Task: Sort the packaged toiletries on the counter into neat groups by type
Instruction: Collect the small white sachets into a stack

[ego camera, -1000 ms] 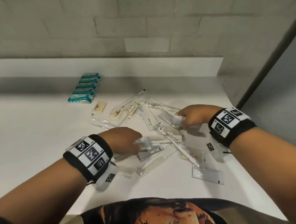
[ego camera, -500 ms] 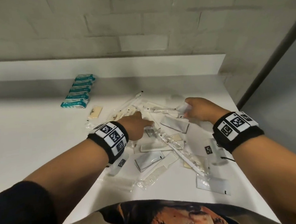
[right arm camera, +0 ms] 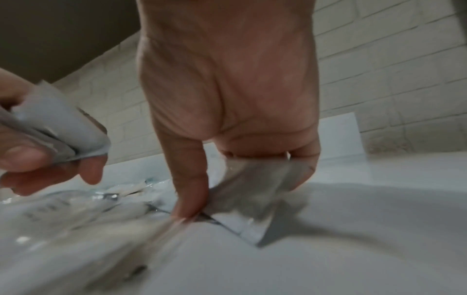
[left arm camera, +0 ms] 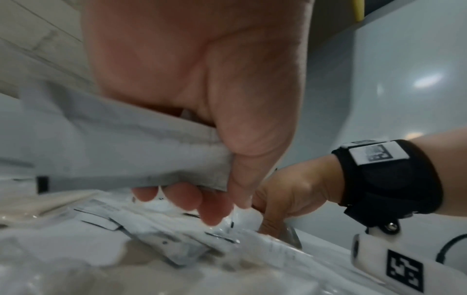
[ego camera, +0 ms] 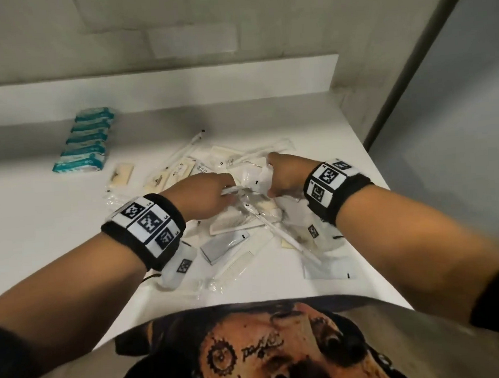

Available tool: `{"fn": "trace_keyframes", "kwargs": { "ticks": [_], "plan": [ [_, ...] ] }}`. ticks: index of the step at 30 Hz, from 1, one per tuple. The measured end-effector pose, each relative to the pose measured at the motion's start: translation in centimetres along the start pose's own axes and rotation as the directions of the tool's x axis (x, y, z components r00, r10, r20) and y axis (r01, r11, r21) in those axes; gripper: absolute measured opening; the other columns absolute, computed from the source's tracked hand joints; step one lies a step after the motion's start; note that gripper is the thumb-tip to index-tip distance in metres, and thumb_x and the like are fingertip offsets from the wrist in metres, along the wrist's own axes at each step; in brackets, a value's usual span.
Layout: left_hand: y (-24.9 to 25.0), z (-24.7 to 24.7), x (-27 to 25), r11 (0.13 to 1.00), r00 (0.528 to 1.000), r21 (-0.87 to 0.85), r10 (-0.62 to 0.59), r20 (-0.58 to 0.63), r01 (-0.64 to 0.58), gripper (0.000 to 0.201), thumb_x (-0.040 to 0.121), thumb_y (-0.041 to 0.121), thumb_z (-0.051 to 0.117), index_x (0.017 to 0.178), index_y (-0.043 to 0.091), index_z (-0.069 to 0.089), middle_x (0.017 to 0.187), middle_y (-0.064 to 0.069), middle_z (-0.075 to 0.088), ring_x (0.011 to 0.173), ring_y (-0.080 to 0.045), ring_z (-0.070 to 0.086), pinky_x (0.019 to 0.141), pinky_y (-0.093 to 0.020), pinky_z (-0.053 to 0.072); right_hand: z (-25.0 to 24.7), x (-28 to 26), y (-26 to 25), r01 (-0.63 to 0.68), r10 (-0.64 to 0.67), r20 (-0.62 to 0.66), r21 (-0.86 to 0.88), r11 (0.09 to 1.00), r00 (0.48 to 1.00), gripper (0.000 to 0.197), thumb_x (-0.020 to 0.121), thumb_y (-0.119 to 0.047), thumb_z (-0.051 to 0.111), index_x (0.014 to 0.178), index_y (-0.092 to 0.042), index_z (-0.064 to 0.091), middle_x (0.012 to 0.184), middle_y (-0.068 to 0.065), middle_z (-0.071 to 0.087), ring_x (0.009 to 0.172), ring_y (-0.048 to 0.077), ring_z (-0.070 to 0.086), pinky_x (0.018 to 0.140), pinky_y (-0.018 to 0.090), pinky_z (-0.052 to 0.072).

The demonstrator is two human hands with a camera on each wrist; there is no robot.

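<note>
A loose pile of packaged toiletries (ego camera: pixel 244 218) lies on the white counter (ego camera: pixel 38 233): flat white sachets, combs and long thin packets. My left hand (ego camera: pixel 213 191) is over the pile's middle and pinches white sachets (left arm camera: pixel 113 151) between thumb and fingers. Those same sachets (right arm camera: pixel 58 123) show at the left of the right wrist view. Just to its right, my right hand (ego camera: pixel 282 174) grips a silvery white sachet (right arm camera: pixel 252 195) with thumb and fingers, its lower corner on the counter. The two hands are almost touching.
A neat row of teal packets (ego camera: pixel 87 141) sits at the back left, with a beige packet (ego camera: pixel 122 175) in front of it. A white sachet (ego camera: pixel 327 270) lies near the counter's front right edge. A raised ledge (ego camera: pixel 176 84) and a tiled wall close the back.
Both hands have moved away from me, deeper into the pile, and closer together. The left hand has travelled furthest, from the near left up to the middle.
</note>
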State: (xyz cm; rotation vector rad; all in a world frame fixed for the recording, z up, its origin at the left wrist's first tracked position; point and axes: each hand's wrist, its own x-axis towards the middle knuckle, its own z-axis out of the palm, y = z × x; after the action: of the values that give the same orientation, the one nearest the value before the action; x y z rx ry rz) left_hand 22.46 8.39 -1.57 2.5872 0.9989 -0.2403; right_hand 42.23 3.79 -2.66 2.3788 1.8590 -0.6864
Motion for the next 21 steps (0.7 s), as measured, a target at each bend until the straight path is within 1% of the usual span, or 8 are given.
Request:
{"fn": "trace_keyframes", "kwargs": {
  "ticks": [5,8,10,13,15,17,19,21],
  "plan": [
    [3.5,2.0,-0.8,0.967,0.966,-0.059,0.253,0.057,-0.249,0.033,0.09,0.042,0.056,0.121,0.031,0.059,0.12,0.009,0.056,0.107,-0.016,0.057,0.092,-0.038,0.046,-0.8,-2.9,1.7,-0.022,0.032,-0.11,0.087,0.996,0.993,0.047,0.088,-0.03,0.063,0.129,-0.01,0.053,0.133,0.01,0.056,0.117,0.026,0.054,0.085,0.025,0.04],
    [5.7,2.9,-1.3,0.944,0.918,-0.046,0.328,0.22,-0.327,0.041,0.09,0.036,0.059,0.131,0.035,0.055,0.145,0.017,0.043,0.131,-0.009,0.043,0.108,-0.036,0.036,-2.2,-5.6,3.9,-0.086,0.115,-0.142,0.19,0.978,0.983,0.037,0.087,-0.029,0.065,0.117,-0.01,0.06,0.118,0.009,0.062,0.098,0.025,0.057,0.077,0.026,0.041],
    [6.2,2.9,-1.6,0.945,0.905,-0.073,0.326,0.275,-0.318,0.041,0.088,0.034,0.063,0.128,0.041,0.058,0.14,0.018,0.05,0.127,-0.008,0.047,0.107,-0.035,0.037,-2.5,-7.0,5.4,-0.123,0.16,-0.143,0.242,0.963,0.977,0.038,0.084,-0.027,0.07,0.116,-0.01,0.061,0.114,0.009,0.063,0.09,0.024,0.056,0.074,0.027,0.043],
    [5.9,2.6,-2.4,0.941,0.915,-0.143,0.334,0.228,-0.308,0.035,0.084,0.031,0.065,0.119,0.039,0.063,0.12,0.014,0.063,0.108,-0.01,0.057,0.096,-0.034,0.045,-2.2,-8.5,6.6,-0.165,0.203,-0.104,0.294,0.942,0.974,0.037,0.081,-0.024,0.072,0.114,-0.01,0.063,0.11,0.01,0.066,0.087,0.024,0.058,0.07,0.027,0.046],
    [5.2,2.4,-2.6,0.95,0.952,-0.134,0.296,0.08,-0.284,0.022,0.086,0.033,0.062,0.107,0.029,0.066,0.107,0.008,0.063,0.098,-0.014,0.059,0.085,-0.033,0.048,-1.7,-9.0,6.4,-0.166,0.197,-0.106,0.253,0.953,0.975,0.031,0.082,-0.025,0.07,0.109,-0.011,0.064,0.107,0.009,0.066,0.089,0.025,0.058,0.071,0.026,0.043],
    [3.9,1.9,-2.7,0.984,0.983,-0.045,0.169,-0.072,-0.172,0.011,0.086,0.036,0.061,0.092,0.027,0.059,0.097,0.005,0.059,0.087,-0.016,0.057,0.071,-0.03,0.044,-1.6,-9.5,5.2,-0.129,0.163,-0.115,0.259,0.957,0.98,0.028,0.081,-0.025,0.07,0.105,-0.012,0.065,0.102,0.008,0.066,0.086,0.024,0.058,0.069,0.026,0.041],
    [2.4,1.7,-2.8,0.998,0.999,0.066,0.007,-0.045,-0.004,0.024,0.081,0.039,0.067,0.095,0.027,0.051,0.096,0.004,0.052,0.084,-0.016,0.054,0.066,-0.028,0.039,-1.6,-9.9,3.4,-0.042,0.055,-0.03,0.328,0.944,0.998,0.022,0.08,-0.021,0.072,0.098,-0.011,0.065,0.093,0.01,0.068,0.077,0.023,0.062,0.062,0.03,0.048],
    [1.3,1.9,-3.1,0.987,0.991,0.118,-0.119,0.066,0.11,0.046,0.073,0.045,0.073,0.108,0.025,0.05,0.099,0.004,0.046,0.087,-0.017,0.053,0.07,-0.03,0.043,-1.3,-10.3,1.3,0.033,-0.101,0.165,0.369,0.929,0.981,0.015,0.079,-0.014,0.073,0.092,-0.013,0.067,0.085,0.01,0.071,0.072,0.025,0.066,0.06,0.034,0.053]
  ]
}}
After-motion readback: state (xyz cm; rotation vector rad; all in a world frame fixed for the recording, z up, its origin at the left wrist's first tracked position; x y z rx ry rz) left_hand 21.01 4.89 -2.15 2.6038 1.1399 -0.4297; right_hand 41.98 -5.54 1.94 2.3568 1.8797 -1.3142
